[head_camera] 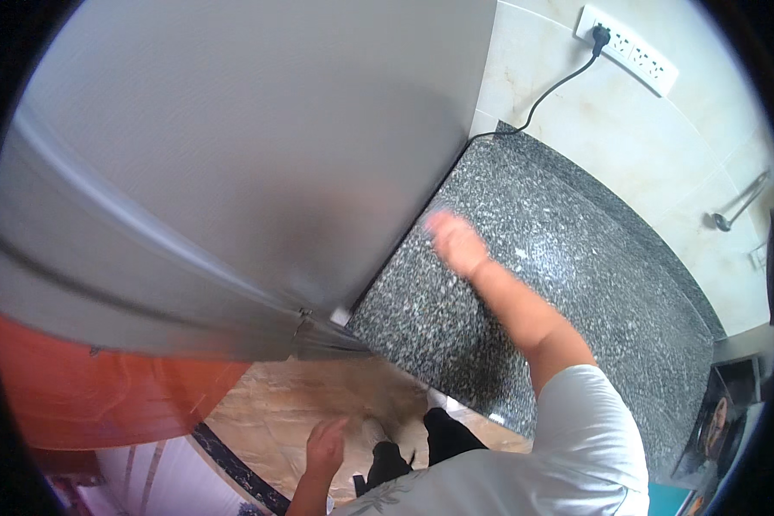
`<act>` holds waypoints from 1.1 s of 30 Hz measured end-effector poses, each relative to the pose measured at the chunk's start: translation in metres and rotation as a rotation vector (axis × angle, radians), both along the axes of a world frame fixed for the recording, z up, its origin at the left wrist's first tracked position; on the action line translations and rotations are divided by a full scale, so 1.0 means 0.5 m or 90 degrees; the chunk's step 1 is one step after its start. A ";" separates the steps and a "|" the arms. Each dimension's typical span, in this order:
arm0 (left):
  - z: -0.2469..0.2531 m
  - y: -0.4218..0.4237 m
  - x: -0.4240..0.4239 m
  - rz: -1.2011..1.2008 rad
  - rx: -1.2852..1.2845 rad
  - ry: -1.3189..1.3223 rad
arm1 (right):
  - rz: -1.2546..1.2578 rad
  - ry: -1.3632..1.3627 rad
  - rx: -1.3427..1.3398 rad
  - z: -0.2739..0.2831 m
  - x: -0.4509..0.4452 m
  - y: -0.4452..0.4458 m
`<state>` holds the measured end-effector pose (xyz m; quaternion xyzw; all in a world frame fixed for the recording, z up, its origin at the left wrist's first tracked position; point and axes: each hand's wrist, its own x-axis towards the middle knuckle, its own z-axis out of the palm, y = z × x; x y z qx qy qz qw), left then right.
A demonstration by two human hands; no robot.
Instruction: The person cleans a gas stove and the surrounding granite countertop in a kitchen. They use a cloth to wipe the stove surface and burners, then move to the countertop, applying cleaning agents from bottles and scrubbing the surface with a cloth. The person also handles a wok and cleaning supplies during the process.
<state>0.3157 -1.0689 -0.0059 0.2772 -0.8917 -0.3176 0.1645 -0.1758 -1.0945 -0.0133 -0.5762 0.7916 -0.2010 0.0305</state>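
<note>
My right hand (458, 242) is over the speckled granite countertop (555, 277), near its left edge beside the grey metal side of a tall appliance (284, 142). The hand is blurred; its fingers point to the upper left, and whether it touches the stone or holds something small cannot be told. My left hand (327, 445) hangs low over the tiled floor (284, 406), left of my legs. Its fingers are loosely curled and partly apart, with nothing seen in them.
A black plug (600, 35) sits in a white socket strip (638, 58), its cord running down behind the appliance. A metal ladle (722, 220) hangs on the tiled wall. An orange-red panel (116, 393) stands at lower left. Dark objects lie at the counter's right end.
</note>
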 end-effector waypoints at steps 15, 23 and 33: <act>-0.018 -0.045 -0.486 -0.157 -0.162 0.017 | -0.057 0.124 -0.140 -0.050 -0.280 -0.025; -0.012 -0.042 -0.489 -0.134 -0.216 -0.043 | -0.370 0.082 0.015 -0.038 -0.439 -0.120; -0.010 -0.052 -0.493 -0.159 -0.198 -0.053 | -0.282 0.122 -0.021 -0.049 -0.465 -0.121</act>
